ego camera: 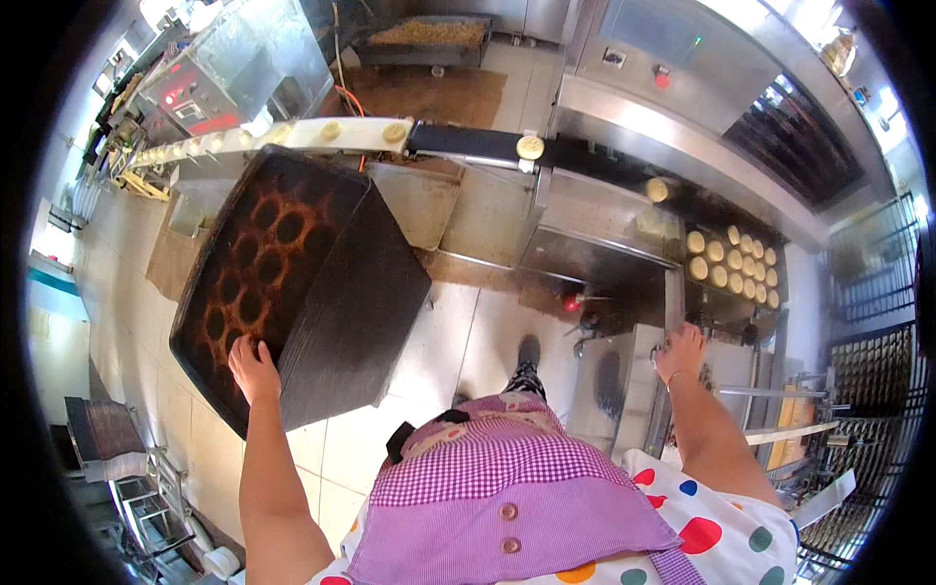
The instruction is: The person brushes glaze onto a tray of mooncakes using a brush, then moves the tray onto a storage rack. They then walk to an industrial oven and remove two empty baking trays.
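A tall stack of dark metal baking trays (pixel 351 307) stands at the left, its top tray marked with round, rust-coloured rings. My left hand (pixel 256 368) rests on the near edge of the top tray, fingers spread. On the right, my right hand (pixel 681 352) lies at a metal part of the machine frame beside a steel cover; whether its fingers grip something there cannot be told. Beyond it, a dark tray (pixel 731 292) holds rows of round, pale, stamped pastries (pixel 719 276). One pastry (pixel 530 147) sits on the dark conveyor belt (pixel 468 139), and another (pixel 657 189) is farther right.
A white conveyor (pixel 292 136) carrying more pastries runs in from the left, past a machine with red lights (pixel 191 99). A steel machine with a red button (pixel 662 77) stands beyond the belt. Another tray stack (pixel 110 431) is at lower left; racks (pixel 870 365) stand at far right.
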{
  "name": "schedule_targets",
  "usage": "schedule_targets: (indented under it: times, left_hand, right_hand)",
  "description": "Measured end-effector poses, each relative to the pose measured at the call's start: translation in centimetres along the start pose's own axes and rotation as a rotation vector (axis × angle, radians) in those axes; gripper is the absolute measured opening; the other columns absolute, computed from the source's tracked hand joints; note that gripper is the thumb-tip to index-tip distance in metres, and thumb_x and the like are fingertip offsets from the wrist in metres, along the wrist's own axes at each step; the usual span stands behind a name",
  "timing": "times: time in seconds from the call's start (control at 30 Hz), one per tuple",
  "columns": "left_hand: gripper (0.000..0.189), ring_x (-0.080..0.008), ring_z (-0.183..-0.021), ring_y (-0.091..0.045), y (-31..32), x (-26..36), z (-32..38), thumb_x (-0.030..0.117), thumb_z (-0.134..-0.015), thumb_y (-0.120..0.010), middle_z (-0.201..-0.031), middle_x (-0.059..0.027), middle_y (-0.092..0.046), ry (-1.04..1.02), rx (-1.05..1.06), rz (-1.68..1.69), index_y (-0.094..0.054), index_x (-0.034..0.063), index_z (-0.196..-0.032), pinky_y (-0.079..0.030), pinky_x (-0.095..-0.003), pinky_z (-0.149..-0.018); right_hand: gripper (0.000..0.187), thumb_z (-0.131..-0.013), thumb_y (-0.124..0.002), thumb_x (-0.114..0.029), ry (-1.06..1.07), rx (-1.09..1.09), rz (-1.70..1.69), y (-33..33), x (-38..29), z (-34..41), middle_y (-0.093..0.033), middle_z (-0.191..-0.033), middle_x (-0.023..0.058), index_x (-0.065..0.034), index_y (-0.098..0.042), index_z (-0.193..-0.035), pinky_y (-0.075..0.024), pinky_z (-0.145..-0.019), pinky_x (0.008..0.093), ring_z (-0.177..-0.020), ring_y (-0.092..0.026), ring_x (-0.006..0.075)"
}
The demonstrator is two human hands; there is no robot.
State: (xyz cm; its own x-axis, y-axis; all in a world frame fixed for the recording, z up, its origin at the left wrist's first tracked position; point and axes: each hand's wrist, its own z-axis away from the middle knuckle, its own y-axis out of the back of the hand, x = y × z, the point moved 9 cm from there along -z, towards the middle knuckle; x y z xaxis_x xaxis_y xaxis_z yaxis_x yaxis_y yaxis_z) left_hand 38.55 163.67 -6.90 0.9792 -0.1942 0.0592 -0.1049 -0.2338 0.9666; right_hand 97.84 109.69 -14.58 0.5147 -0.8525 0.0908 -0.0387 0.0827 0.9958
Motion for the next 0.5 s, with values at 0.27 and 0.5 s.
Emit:
schedule_targets:
  times: [0.27,0.5]
  left_hand:
    - [0.037,-0.0309,-0.125,-0.038,-0.12,0.02,0.29,0.027,-0.094,-0.047,-0.133,-0.0120,-0.044,0.027,-0.005,-0.032,-0.051,0.0048,-0.123,-0.034,-0.0426,-0.104]
    - [0.037,-0.0311,-0.124,-0.039,-0.30,-0.45,0.11,0.028,-0.095,-0.046,-0.132,-0.0122,-0.046,-0.023,0.009,-0.021,-0.051,0.0053,-0.123,-0.035,-0.0426,-0.104]
  right_hand:
    - [0.034,-0.065,-0.065,-0.018,-0.007,-0.023,-0.019,-0.63,0.47,-0.05,-0.048,-0.122,0.0092,-0.0106,-0.067,-0.098,-0.0241,-0.107,0.0461,-0.123,-0.037,0.0270]
    - [0.033,-0.065,-0.066,-0.018,-0.015,-0.011,-0.042,-0.44,0.25,-0.12,-0.048,-0.122,0.0078,-0.0108,-0.067,-0.097,-0.0233,-0.107,0.0453,-0.124,-0.036,0.0261]
